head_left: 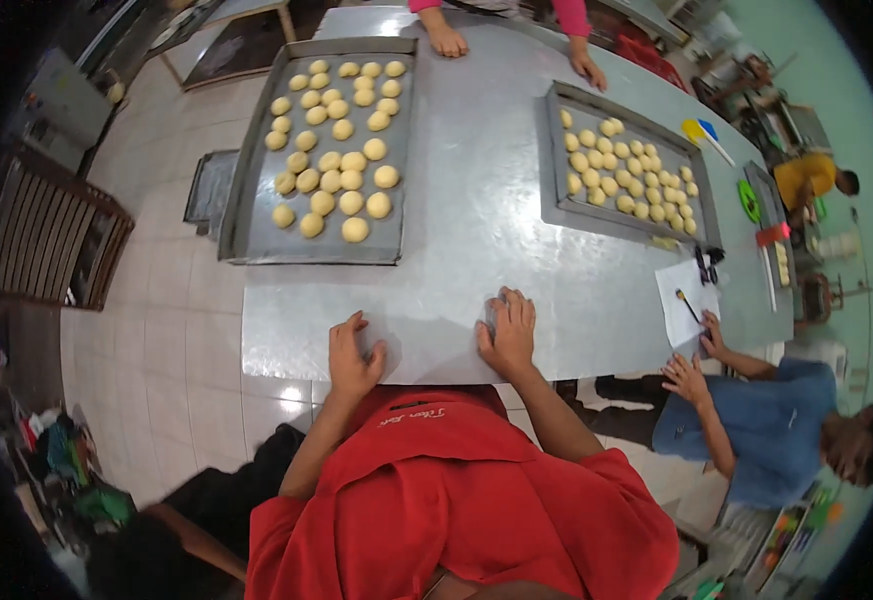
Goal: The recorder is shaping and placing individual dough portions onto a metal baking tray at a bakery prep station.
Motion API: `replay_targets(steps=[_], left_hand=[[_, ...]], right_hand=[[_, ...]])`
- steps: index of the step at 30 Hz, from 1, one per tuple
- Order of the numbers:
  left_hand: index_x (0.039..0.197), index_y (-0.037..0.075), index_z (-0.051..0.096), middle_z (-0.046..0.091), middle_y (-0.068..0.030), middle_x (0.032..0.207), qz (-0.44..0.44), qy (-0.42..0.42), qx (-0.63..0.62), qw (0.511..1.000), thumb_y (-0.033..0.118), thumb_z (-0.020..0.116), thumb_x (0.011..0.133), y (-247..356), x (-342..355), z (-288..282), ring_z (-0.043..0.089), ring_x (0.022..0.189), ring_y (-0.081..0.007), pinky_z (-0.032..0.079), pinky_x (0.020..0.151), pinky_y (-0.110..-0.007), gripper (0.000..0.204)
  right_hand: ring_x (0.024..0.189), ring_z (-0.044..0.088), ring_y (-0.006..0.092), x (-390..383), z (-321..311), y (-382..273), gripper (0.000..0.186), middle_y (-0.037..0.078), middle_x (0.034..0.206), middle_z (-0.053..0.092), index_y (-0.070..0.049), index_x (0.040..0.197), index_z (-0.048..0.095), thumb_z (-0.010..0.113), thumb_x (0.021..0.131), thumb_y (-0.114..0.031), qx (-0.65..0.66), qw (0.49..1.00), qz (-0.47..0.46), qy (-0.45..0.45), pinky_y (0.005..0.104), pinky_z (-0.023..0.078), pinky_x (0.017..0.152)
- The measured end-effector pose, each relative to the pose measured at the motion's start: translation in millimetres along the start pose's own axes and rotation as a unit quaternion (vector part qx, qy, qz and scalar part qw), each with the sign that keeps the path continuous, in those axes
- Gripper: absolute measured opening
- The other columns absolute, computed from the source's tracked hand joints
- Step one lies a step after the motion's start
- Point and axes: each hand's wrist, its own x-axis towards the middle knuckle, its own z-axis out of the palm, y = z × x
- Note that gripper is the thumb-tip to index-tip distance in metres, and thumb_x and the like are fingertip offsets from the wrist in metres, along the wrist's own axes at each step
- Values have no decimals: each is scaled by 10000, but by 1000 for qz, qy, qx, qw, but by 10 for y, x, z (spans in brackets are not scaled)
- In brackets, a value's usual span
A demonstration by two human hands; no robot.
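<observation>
My left hand [354,357] rests at the near edge of the metal table [476,180], fingers loosely bent and apart, holding nothing. To its right, my right hand [508,337] lies on the tabletop with relaxed, parted fingers and nothing in them. Beyond my left hand is a large metal tray [313,254] with several pale yellow dough balls [355,230] spread over it. A second metal tray [554,200], farther off to the right, carries several smaller-looking dough balls [624,204] set closer together. Neither hand touches a tray.
Across the table, a person in pink sleeves rests both hands [446,40] on it. At right, a person in a blue shirt [756,425] reaches toward white paper [678,300] with a dark, slim tool. A green tool [748,201] lies farther back. A slatted wooden rack [56,232] stands left.
</observation>
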Motion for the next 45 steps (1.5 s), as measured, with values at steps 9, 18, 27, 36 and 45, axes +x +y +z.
replay_targets(steps=[9, 18, 27, 36, 45], left_hand=[[1267, -41, 538, 596, -218, 1185, 50, 55, 131, 989, 141, 706, 795, -768, 210, -785, 533, 1108, -396, 413, 989, -494, 534], [1356, -55, 483, 510, -223, 1347, 55, 88, 198, 975, 159, 712, 806, -843, 174, -845, 419, 1277, -400, 290, 1111, -521, 633], [1337, -49, 501, 512, -219, 1349, 28, 140, 222, 965, 176, 706, 818, -957, 114, -825, 418, 1277, -397, 293, 1099, -529, 601], [1311, -49, 514, 507, -231, 1349, -17, 189, 243, 951, 110, 688, 849, -979, 83, -813, 422, 1257, -408, 331, 1078, -519, 518], [1262, -35, 556, 575, -213, 1252, -23, 197, 280, 939, 102, 705, 845, -1068, 90, -750, 493, 1173, -396, 405, 1014, -491, 463]], right_hand=[[1328, 381, 457, 121, 35, -114, 524, 266, 1393, 448, -29, 1239, 573, 674, 813, -316, -44, 997, 43, 51, 581, 279, 1128], [1333, 374, 466, 116, 37, -129, 532, 274, 1410, 435, -39, 1255, 575, 672, 817, -325, -47, 996, 49, 50, 569, 286, 1126], [1324, 381, 466, 114, 37, -117, 527, 271, 1398, 444, -39, 1249, 583, 681, 815, -319, -36, 997, 43, 60, 578, 293, 1114], [1331, 375, 468, 80, 55, -34, 531, 265, 1399, 445, -40, 1257, 599, 679, 821, -332, 0, 997, 40, 66, 592, 278, 1116], [1370, 368, 470, -6, 44, 112, 546, 271, 1436, 443, -33, 1297, 585, 657, 849, -336, 64, 997, 26, 21, 619, 242, 1145]])
